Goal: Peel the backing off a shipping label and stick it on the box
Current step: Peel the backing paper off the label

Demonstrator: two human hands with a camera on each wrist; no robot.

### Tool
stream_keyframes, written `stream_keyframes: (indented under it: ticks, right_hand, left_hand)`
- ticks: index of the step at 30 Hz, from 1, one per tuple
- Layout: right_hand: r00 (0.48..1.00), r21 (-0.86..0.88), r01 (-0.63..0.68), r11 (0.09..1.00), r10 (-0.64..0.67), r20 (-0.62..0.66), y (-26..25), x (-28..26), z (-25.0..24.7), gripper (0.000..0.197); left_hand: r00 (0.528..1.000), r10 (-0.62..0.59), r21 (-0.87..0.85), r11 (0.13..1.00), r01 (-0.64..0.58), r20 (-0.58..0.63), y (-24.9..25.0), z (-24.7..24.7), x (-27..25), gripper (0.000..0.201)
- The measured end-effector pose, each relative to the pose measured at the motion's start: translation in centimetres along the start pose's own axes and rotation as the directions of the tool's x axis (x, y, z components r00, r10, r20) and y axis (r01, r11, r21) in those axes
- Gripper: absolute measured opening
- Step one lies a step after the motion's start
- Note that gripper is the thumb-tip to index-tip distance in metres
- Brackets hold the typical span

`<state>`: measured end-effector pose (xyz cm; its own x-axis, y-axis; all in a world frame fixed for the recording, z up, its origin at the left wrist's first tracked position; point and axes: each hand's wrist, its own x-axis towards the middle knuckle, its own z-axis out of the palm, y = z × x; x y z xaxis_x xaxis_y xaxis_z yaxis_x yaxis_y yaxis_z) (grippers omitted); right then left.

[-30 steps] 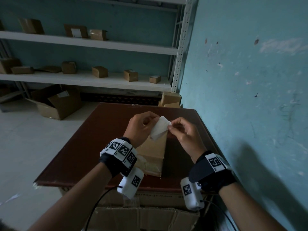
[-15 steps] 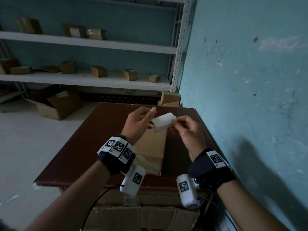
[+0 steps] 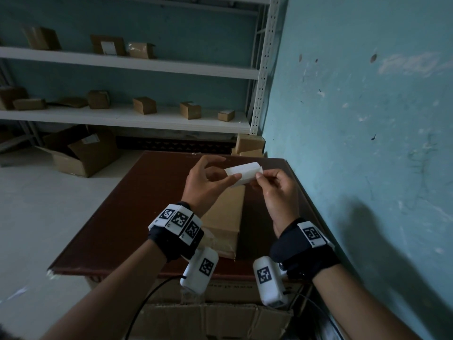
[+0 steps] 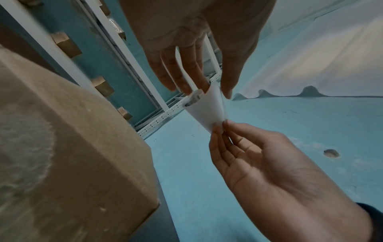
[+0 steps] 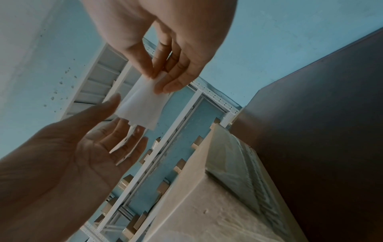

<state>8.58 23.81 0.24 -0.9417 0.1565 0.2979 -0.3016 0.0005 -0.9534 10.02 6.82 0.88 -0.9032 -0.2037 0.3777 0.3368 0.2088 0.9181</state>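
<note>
Held in mid-air between both hands, above the far end of the box and touching nothing else: a small white rectangular paper shipping label point(image 3: 244, 173), bowed and soft. Looks split into two thin layers, joined at the right corner and fanning apart toward the left, where one edge curls over and shows a strip of dark print in the left wrist view point(image 4: 191, 101). Pinched at that right corner by the right hand point(image 3: 277, 192), thumb against curled fingertips. Flanked at the left end by the left hand point(image 3: 206, 185), relaxed and nearly flat, thumb along the near face and straight fingers behind, touching rather than clamping as far as can be judged. Peel apparently begun, not finished. To do it well: keep the right pinch on one layer only, take the freed layer by its very edge with the left, draw it away low and slow so that the sheet neither tears nor folds onto its own glue, and keep fingertips off the sticky face. Directly below, lying flat on a dark reddish-brown wooden table point(image 3: 122, 217), the long brown cardboard box point(image 3: 225, 217), its top bare. Beyond, white metal shelves point(image 3: 122, 65) with small cartons; to the right, a scuffed turquoise wall point(image 3: 367, 119).
</note>
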Motion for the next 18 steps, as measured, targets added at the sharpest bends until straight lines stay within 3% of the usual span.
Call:
stream_keyframes:
  ticks: [8,13,18]
  right_hand:
    - [1.0,-0.022,0.017,1.0,-0.017,0.002,0.14,-0.02,0.22,0.007]
    - [0.999,0.04,0.018,0.999,-0.02,0.038,-0.15,-0.25,0.16,0.026]
    - [0.995,0.042,0.029,0.999,-0.033,0.093,-0.68,-0.49,0.1,0.018]
  left_hand:
    - [0.999,0.041,0.002,0.999,-0.041,-0.007,-0.42,-0.07,-0.05,0.058]
    - [0.998,0.059,-0.029,0.998,-0.06,-0.031,-0.19,-0.16,0.01,0.056]
    - [0.998,0.056,-0.043,0.997,-0.057,-0.026,-0.1,-0.19,0.0,0.055]
